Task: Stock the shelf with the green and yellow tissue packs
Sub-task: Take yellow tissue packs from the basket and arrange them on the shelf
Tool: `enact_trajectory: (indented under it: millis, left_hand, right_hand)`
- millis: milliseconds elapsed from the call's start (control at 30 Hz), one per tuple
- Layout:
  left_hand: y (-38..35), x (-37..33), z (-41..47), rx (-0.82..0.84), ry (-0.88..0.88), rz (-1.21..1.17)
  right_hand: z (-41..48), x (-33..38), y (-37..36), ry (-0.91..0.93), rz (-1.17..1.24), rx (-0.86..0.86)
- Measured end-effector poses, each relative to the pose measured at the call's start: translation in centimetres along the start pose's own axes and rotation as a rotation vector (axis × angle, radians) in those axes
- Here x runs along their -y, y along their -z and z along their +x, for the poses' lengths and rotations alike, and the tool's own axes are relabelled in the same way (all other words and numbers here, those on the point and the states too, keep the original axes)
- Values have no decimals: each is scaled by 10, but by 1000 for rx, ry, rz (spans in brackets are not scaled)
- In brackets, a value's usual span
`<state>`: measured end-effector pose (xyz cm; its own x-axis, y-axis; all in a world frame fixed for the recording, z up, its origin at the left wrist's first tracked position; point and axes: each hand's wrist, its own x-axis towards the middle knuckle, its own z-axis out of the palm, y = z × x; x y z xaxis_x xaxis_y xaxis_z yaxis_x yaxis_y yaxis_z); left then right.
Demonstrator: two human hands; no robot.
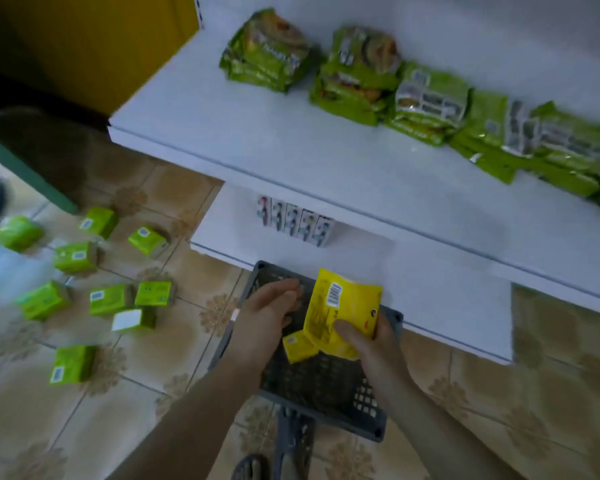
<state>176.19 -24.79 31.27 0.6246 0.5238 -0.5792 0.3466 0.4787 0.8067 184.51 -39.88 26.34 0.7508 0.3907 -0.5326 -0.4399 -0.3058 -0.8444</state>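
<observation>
Tiles of a patterned floor carry a scatter of small green packs to the left, lying apart from one another at different angles, well clear of the shelving. A dark grey lattice basket sits on the floor against the front edge of the lower shelf, and both hands are above it.

The right hand grips a yellow pack, thumb pressed across its lower face and fingers wrapped behind, so the pack stands tilted over the basket with its barcode near the top. A smaller yellow pack shows just under its lower left corner, touching it; whether it lies in the basket or is held too is not clear. The left hand hovers over the basket's far left part with fingers loosely bent, holding nothing, just beside the yellow pack.

On the lower shelf a short row of small boxes stands upright near the back. The upper shelf holds a line of green bags, stacked and overlapping toward the right. Blur softens the print on every pack. A dark sandal shows at the bottom edge
</observation>
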Motion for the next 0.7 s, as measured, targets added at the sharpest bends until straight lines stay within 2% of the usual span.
enact_trajectory:
  millis: [167,400,700]
  left_hand:
    - [-23,-69,-79,94,-124,12]
    - [-87,-164,-178,335,-336,71]
    - [-207,-259,-239,537,-615,96]
  right_hand:
    - [-98,77,37,140,25,-79]
    - [-217,190,98,411,113,-138]
    - [-285,323,213,771,80,-253]
